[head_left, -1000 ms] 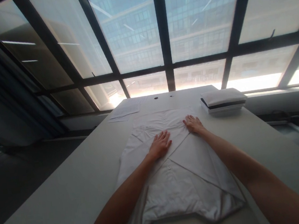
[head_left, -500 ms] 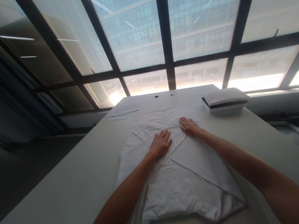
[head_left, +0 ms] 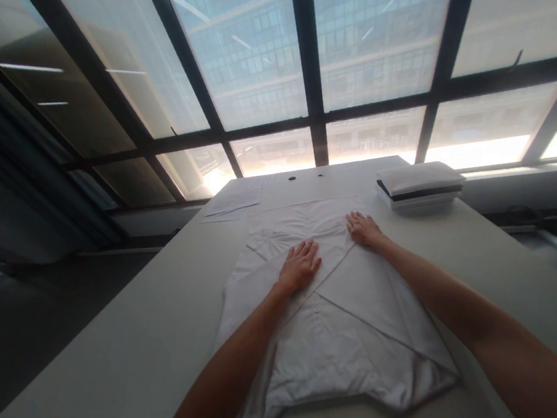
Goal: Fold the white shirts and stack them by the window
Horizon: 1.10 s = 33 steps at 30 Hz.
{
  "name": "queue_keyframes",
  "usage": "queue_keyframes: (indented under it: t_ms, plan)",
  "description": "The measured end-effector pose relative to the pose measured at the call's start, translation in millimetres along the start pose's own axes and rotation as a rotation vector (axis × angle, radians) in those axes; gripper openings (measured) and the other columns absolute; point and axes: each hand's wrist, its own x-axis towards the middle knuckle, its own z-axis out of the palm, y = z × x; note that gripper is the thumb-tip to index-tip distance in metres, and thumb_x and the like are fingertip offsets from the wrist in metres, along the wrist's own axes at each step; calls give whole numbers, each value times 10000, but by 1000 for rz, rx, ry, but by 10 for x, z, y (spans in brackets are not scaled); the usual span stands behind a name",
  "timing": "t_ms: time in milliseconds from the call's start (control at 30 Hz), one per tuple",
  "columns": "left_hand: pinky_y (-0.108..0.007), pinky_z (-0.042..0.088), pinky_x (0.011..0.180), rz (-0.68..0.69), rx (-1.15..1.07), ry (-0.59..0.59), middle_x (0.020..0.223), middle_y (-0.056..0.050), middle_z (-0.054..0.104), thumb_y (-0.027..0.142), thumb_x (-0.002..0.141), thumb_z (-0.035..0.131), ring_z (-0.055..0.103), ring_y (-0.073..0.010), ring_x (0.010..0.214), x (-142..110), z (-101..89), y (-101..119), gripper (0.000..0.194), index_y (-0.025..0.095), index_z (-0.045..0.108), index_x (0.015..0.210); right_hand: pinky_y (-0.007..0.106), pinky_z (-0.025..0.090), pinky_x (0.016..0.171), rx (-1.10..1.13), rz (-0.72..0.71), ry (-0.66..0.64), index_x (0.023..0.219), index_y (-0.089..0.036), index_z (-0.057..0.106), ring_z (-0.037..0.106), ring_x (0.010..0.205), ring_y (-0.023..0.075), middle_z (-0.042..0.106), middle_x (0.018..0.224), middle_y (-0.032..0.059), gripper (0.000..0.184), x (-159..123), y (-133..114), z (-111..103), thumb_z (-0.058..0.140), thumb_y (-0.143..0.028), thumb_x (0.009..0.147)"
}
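A white garment [head_left: 333,337] lies spread on the pale table [head_left: 125,361], its two sides folded inward so that they cross in the middle. My left hand [head_left: 301,265] rests flat on the cloth near the centre, fingers stretched out. My right hand [head_left: 362,228] lies flat on the garment's upper right part, fingers extended, close to its right edge. Neither hand holds anything.
A stack of folded cloths [head_left: 419,185], white with one dark layer, sits at the table's far right. Sheets of paper [head_left: 232,204] lie at the far left. Two small round holes [head_left: 305,177] mark the table's far end. Large windows rise behind.
My right hand slid left across the cloth, then back out to the right near the garment's edge. My left hand has stayed in place.
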Motion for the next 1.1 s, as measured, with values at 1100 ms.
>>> queue_keyframes:
  t_ms: [1100]
  plan:
    - [-496,138,1236,8,-18,5,1663,-41,221,477,1052,277,165,-250,1542,40,52,-48,585,240,321,1585,294,460,1016,531,257,291,1299,-87,653,639,1194,228,677,1304,158,461,-639,672,-333,424,-219,921]
